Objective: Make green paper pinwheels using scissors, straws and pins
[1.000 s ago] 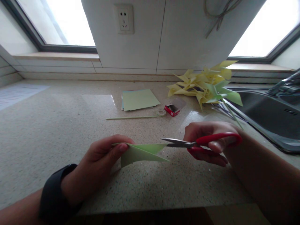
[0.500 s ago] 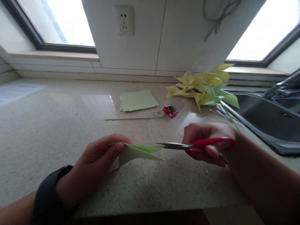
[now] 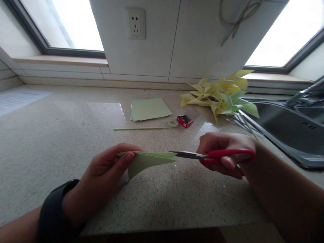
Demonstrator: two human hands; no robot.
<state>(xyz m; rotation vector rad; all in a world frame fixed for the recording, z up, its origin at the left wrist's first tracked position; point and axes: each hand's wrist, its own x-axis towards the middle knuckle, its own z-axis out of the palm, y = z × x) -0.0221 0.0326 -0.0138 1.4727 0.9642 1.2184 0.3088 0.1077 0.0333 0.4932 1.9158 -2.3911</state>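
Observation:
My left hand (image 3: pixel 113 168) pinches a folded sheet of light green paper (image 3: pixel 146 163) between thumb and fingers, above the front of the counter. The paper's pointed end faces right. Red-handled scissors (image 3: pixel 215 155) are in my right hand (image 3: pixel 225 152), with the fingers through and around the handles. Their blade tips point left and meet the paper's right end; whether they bite into it I cannot tell.
Behind my hands lie a stack of pale green paper (image 3: pixel 151 108), a thin stick (image 3: pixel 140 128), a tape roll (image 3: pixel 173 124) and a red box (image 3: pixel 184 120) of small items. Yellow and green paper pinwheels (image 3: pixel 217 94) lie beside the sink (image 3: pixel 286 128). A printed sheet (image 3: pixel 20 99) is far left.
The folded paper's lower right flap has risen toward the upper edge, narrowing the gap between the layers. The scissors have tilted slightly, their tips a little higher at the paper.

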